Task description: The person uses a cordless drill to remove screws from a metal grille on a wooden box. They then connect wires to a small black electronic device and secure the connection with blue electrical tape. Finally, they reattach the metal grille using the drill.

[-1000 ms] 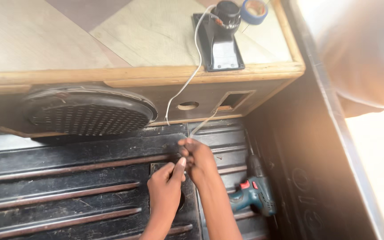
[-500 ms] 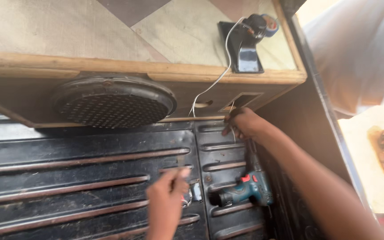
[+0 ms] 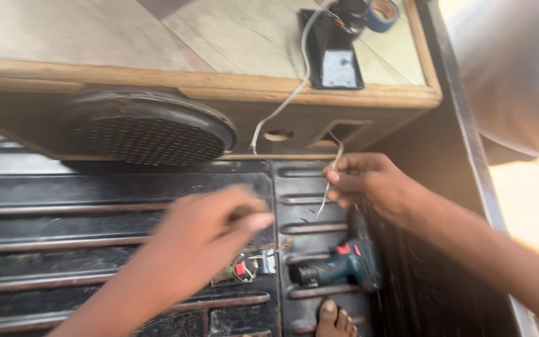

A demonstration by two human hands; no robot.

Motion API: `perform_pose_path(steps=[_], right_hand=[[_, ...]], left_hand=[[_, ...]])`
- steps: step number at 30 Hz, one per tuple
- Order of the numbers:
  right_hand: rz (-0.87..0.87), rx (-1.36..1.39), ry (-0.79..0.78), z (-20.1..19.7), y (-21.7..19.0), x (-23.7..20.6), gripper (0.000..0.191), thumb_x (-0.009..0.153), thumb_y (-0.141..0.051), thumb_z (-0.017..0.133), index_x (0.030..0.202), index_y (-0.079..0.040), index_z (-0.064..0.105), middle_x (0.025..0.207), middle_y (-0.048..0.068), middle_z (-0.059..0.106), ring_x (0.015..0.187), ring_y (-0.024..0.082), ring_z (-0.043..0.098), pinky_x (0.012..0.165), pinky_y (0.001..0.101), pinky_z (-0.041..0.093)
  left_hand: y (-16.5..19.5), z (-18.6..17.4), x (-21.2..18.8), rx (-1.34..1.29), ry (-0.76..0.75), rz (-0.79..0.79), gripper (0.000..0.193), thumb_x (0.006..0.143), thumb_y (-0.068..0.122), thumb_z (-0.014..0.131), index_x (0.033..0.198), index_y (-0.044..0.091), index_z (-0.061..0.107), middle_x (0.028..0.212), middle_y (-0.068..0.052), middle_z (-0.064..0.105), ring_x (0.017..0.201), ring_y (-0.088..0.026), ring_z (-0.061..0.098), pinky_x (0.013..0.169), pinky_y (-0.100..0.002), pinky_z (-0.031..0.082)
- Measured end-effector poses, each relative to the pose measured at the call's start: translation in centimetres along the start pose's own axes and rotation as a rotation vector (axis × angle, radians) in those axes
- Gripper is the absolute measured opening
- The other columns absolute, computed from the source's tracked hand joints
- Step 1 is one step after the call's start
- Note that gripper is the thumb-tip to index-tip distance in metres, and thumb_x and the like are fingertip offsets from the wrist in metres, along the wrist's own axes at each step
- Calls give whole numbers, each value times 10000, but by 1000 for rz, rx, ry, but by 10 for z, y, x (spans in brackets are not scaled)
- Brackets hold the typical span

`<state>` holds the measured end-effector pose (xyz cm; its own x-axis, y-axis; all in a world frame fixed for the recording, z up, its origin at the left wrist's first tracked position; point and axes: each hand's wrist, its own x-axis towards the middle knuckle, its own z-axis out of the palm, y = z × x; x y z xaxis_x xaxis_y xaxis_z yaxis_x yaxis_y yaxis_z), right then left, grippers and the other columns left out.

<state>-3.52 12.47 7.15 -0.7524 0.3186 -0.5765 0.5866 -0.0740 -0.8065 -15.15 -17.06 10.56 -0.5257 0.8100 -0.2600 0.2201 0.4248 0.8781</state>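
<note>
Currently pinching thin wire [image 3: 330, 181] with right hand [image 3: 369, 184], just below wooden speaker box [image 3: 219, 87]. Left hand [image 3: 210, 228] blurred, fingers curled, grip unclear, hovering above small terminal part [image 3: 247, 267] near cordless drill [image 3: 338, 269].

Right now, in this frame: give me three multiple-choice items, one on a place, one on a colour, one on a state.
1. Where does the cordless drill lie?
A. on the ribbed black floor, below the right hand
B. on top of the wooden speaker box
C. in the left hand

2. What colour is the tape roll on the wooden speaker box?
A. red
B. blue
C. green

3. What is the right hand doing?
A. resting flat and empty
B. gripping the drill
C. pinching a thin wire

Key: 1 A, the drill rests on the floor ribs. 2 B, the roll's outer band is blue. 3 C, the wire runs out from between its fingertips.
</note>
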Motion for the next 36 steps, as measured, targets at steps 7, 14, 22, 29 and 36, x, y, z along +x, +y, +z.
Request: perform_pose_path(steps=[7, 14, 22, 29, 36], right_hand=[[-78, 208, 12, 37, 15, 7, 124, 901, -111, 708, 1004, -42, 713, 903, 50, 713, 811, 119, 653, 692, 288, 492], [-206, 102, 59, 21, 24, 2, 186, 908, -151, 741, 997, 8, 701, 895, 85, 706, 806, 140, 648, 714, 285, 509], [-242, -69, -1, 30, 20, -7, 210, 846, -120, 763, 1010, -22, 678, 912, 54, 689, 801, 117, 621, 707, 282, 507], [-282, -164, 75, 30, 30, -4, 151, 917, -131, 707, 987, -40, 608, 923, 65, 646, 836, 141, 603, 745, 315, 521], [-545, -753, 141, 21, 44, 5, 203, 869, -56, 639, 1071, -50, 662, 985, 189, 705, 947, 315, 699, 845, 432, 537]], left_hand=[[-16, 58, 102, -181, -75, -39, 273, 866, 258, 753, 874, -15, 768, 768, -137, 759, 665, -167, 711, 621, -338, 571], [-38, 100, 108, -774, -41, -87, 196, 857, 84, 768, 969, -67, 713, 810, -146, 733, 702, -182, 723, 661, -318, 623], [-35, 106, 94, -768, 36, -101, 196, 878, 76, 704, 970, -97, 689, 862, -192, 742, 783, -252, 771, 714, -360, 662], [-22, 109, 88, -781, 81, -92, 196, 878, 79, 712, 963, -95, 684, 884, -208, 747, 798, -259, 771, 724, -354, 659], [-27, 120, 76, 53, 418, 159, 113, 853, 5, 670, 916, -49, 593, 852, -169, 681, 804, -320, 712, 715, -410, 549]])
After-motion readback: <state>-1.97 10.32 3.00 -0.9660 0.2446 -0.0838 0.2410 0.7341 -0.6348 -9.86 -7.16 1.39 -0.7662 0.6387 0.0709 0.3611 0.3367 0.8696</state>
